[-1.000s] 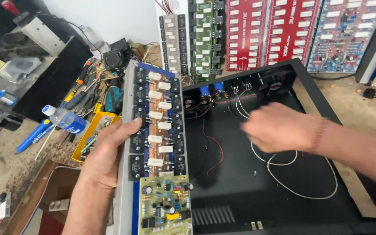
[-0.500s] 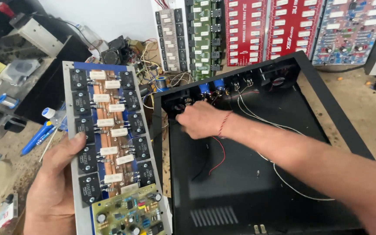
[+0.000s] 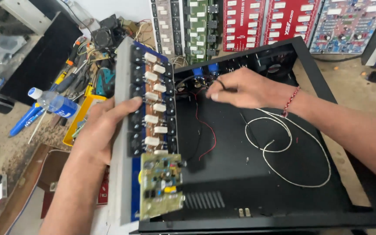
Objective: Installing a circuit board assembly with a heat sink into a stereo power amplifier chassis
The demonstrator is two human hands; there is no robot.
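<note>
Head view showed the left hand (image 3: 103, 130) at about 8 o'clock, its grip closed round the edge of a long amplifier board (image 3: 146, 117) on a grey metal heat sink, thumb laid across the component face and the other fingers hidden behind. The board stood tilted on its long edge along the 9 o'clock wall of the open black chassis (image 3: 257, 182), with a smaller green circuit board (image 3: 161, 185) at its near end, toward 6 o'clock.

The right hand (image 3: 244, 89) reached in from 3 o'clock to the far inner corner of the chassis, near 12 o'clock, fingertips pinched on a thin dark wire (image 3: 221, 85) beside the blue capacitors (image 3: 205, 70). A red wire (image 3: 207, 130) trailed down the chassis floor, and white wires (image 3: 279, 143) looped loosely toward 4 o'clock.

To my judgement, the step in hand was clearing the leads while the board was brought to the chassis. Doing it well would have meant keeping the board steady and off the red wire, holding it by the metal edge and not the parts, and drawing the dark wire gently aside so nothing got trapped under the heat sink.

Beyond the chassis, at 12 o'clock, red and green panels (image 3: 244, 21) leaned upright; tools and a plastic bottle (image 3: 53, 103) lay on the worktop (image 3: 5, 130) at 9 o'clock.
</note>
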